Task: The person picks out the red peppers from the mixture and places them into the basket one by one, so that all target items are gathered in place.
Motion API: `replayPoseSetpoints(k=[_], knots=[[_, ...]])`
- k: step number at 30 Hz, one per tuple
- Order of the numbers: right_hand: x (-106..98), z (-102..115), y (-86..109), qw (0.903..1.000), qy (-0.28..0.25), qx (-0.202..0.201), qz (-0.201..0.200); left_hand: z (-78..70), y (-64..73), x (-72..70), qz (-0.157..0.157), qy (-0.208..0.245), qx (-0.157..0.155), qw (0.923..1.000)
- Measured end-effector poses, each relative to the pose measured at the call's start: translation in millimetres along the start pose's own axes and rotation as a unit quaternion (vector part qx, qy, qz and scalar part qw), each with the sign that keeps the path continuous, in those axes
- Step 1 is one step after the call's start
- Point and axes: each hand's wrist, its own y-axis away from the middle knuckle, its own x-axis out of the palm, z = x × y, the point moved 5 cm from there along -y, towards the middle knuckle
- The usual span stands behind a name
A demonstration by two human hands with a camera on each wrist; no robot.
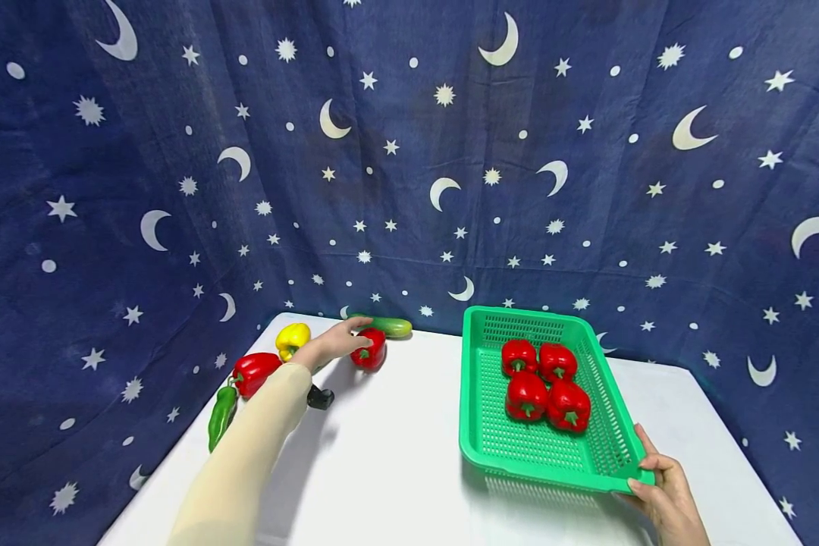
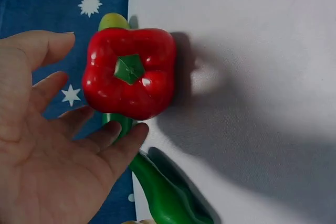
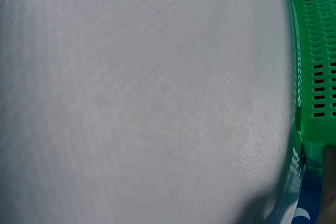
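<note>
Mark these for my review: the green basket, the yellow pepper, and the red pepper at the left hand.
Green basket (image 1: 539, 449): head view, bare floor near its front edge.
Yellow pepper (image 1: 293, 337): head view, on its body.
Red pepper (image 2: 129, 69): left wrist view, green stem.

A long, plain, cream-coloured fabric left sleeve (image 1: 251, 447) tapers smoothly; its narrow cuff (image 1: 295, 373) sits just behind the slender, bare left fingers (image 2: 127, 145); the right fingers (image 1: 660, 461) are likewise bare.
</note>
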Motion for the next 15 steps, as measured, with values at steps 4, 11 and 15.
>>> replayPoseSetpoints(k=[4, 11, 15], knots=[[0.3, -0.6, 1.1, 0.9999, 0.008, 0.006, -0.005, 7.8, -5.6, 1.4, -0.002, -0.010, -0.029, 0.9995], [2.6, 2.7, 1.6, 0.9999, -0.006, -0.014, 0.000, 15.3, -12.1, 3.2, 0.002, -0.038, -0.043, 0.9984], [1.3, 2.2, 0.4, 0.9999, 0.008, 0.011, -0.010, 13.0, -10.5, 3.9, 0.006, -0.051, -0.041, 0.9978]])
